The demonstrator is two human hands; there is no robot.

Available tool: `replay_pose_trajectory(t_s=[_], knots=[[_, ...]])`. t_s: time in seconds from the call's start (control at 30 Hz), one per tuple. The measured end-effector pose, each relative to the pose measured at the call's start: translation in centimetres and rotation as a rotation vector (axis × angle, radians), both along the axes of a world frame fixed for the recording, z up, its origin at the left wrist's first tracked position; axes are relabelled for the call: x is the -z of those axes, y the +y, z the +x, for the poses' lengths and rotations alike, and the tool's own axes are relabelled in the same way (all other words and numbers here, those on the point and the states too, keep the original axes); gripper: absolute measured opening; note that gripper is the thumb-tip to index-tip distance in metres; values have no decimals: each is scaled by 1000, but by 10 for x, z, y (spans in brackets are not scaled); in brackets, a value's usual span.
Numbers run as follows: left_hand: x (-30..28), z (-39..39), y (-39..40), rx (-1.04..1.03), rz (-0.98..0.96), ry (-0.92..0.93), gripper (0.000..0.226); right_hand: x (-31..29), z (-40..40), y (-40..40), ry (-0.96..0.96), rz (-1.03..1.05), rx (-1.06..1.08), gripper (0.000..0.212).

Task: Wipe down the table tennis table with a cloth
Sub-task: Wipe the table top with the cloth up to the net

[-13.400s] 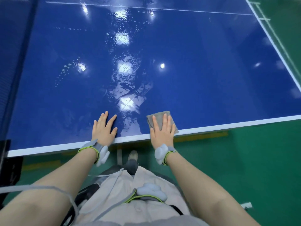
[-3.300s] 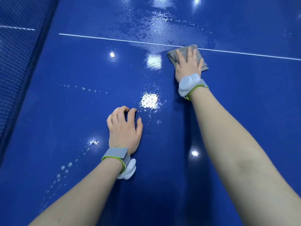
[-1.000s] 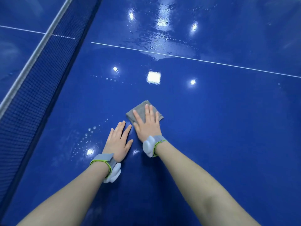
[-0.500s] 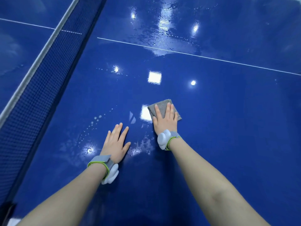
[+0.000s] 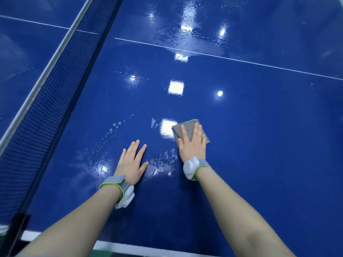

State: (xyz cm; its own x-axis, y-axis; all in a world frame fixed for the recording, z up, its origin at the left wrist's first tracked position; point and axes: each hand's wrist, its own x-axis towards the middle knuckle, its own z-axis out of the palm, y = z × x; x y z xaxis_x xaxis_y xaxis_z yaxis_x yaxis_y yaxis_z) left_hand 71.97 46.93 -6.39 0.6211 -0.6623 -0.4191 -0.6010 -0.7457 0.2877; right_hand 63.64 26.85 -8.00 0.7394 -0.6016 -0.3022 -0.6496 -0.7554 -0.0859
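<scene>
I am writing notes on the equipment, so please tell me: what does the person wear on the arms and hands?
Both forearms are bare, with no sleeves, and no gloves. The left hand has at its wrist a grey strap edged in bright green, carrying a rounded white plastic device. The right hand has a matching strap and white device. No cables show.

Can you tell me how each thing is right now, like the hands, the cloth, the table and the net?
right hand: flat, fingers straight, pressing on the cloth
left hand: flat on the table, holding nothing
cloth: grey, folded, lying under the right hand
table: blue, shiny, wet streaks and droplets in places
net: up, stretched across the table
</scene>
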Motion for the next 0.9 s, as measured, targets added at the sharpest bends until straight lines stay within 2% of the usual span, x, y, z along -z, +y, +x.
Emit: replay_pose_trajectory(t_s=[0.17, 0.33, 0.4, 0.57, 0.67, 0.7, 0.77, 0.9], knots=[[0, -7, 11, 1, -4, 1, 60, -1, -6, 11, 47, -14, 83, 54], [1, -10, 19, 17, 8, -23, 60, -1, -3, 72, 34, 14, -59, 49], [1, -12, 23, 18, 4, -28, 61, 1, -8, 97, -12, 18, -71, 55], [1, -19, 39, 40, 6, -17, 61, 2, -30, 94, 26, 67, -166, 55], [0, -22, 50, 55, 9, -13, 60, 1, -44, 71, 21, -4, -60, 70], [-1, -23, 53, 54, 5, -12, 60, 0, -50, 64, 24, -12, -4, 69], [-2, -25, 58, 57, 4, -9, 60, -3, -59, 56, 42, -5, 96, 53], [-2, -30, 69, 59, 1, -18, 60, -5, -63, 71, 42, -3, 167, 54]])
